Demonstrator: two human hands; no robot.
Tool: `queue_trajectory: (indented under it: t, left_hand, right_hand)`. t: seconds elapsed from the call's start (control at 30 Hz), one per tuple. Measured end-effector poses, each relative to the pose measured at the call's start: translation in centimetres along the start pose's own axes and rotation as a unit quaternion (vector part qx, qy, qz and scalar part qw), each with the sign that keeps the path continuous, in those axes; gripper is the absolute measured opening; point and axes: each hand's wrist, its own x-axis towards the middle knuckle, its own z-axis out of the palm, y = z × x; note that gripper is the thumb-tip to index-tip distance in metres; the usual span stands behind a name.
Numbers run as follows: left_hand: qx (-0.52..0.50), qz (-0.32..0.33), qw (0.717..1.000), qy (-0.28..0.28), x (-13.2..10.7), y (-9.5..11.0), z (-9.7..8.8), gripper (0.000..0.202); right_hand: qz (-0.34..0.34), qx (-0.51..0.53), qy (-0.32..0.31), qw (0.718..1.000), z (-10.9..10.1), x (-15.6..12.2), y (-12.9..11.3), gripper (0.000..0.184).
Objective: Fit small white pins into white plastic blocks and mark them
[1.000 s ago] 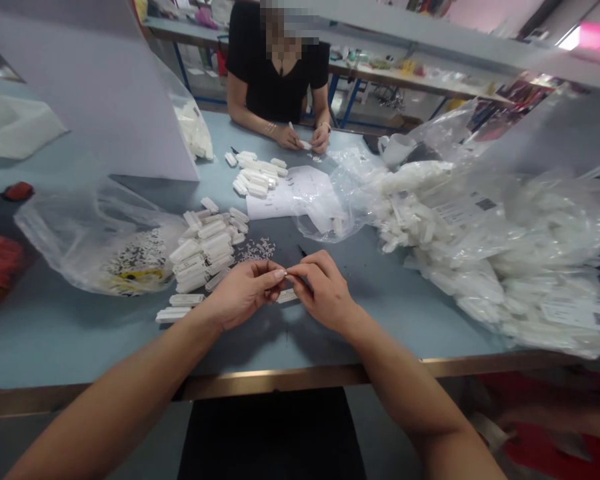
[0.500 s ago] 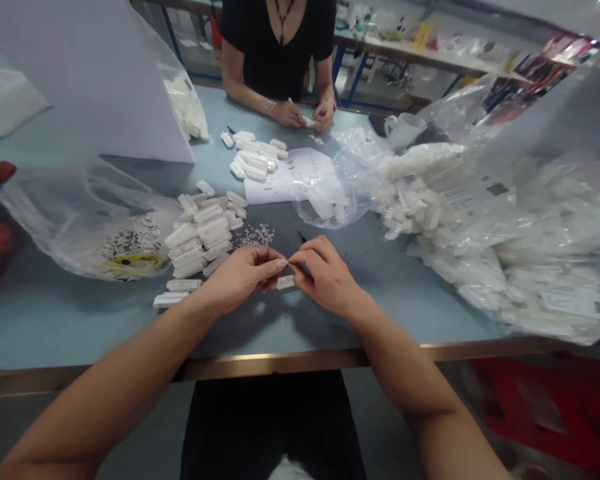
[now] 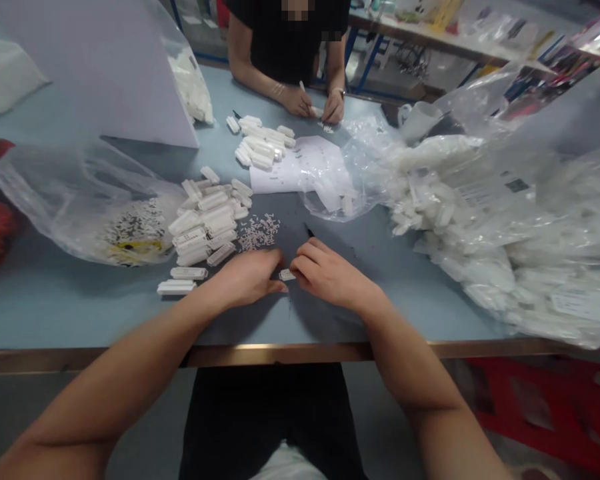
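bright, even room light, a touch soft
soft shadows lie under the left hand (image 3: 245, 277) and right hand (image 3: 333, 277), glare glints off the plastic bags (image 3: 505, 227) at right, and the wide lens stretches the frame's edges.

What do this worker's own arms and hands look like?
The left hand and right hand are bare, with no gloves, rings or watch, and the forearms show no sleeves. Black clothing and a white top show below them.
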Motion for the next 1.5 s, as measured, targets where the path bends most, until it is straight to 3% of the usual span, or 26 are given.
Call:
queue_trajectory:
  t: [0.33, 0.8, 1.0, 1.2, 1.3, 1.4, 1.5]
  left_hand:
    - [-0.035, 0.015, 0.999, 0.039, 0.6, -0.3, 1.3, 0.023]
    - [-0.034, 0.022, 0.998, 0.043, 0.5, -0.2, 1.7, 0.021]
    - [-0.069, 0.003, 0.996, 0.052, 0.5, -0.2, 1.7, 0.023]
    - [-0.078, -0.003, 0.996, 0.047, 0.5, -0.2, 1.6, 0.017]
    - [-0.121, -0.001, 0.991, 0.053, 0.3, -0.6, 0.8, 0.018]
    - [-0.211, -0.014, 0.974, 0.078, 0.1, -1.0, -0.6, 0.024]
    - [-0.357, -0.058, 0.925, 0.116, 0.0, -0.6, -1.3, 0.032]
  right_hand:
    - [-0.003, -0.071, -0.080, 0.994, 0.1, 0.3, -0.6, 0.020]
    - [-0.027, -0.098, -0.082, 0.991, -0.1, 0.5, -1.1, 0.025]
    - [0.001, -0.056, -0.038, 0.998, -0.5, -0.3, -0.5, 0.023]
    - [-0.010, -0.018, -0.077, 0.997, -0.8, -0.3, -0.7, 0.016]
    - [-0.003, -0.008, -0.042, 0.999, -0.7, -0.4, -0.4, 0.020]
    - [0.033, -0.008, 0.061, 0.998, -0.4, -0.6, 0.0, 0.023]
    - [0.060, -0.026, 0.166, 0.984, 0.1, -0.5, 0.1, 0.026]
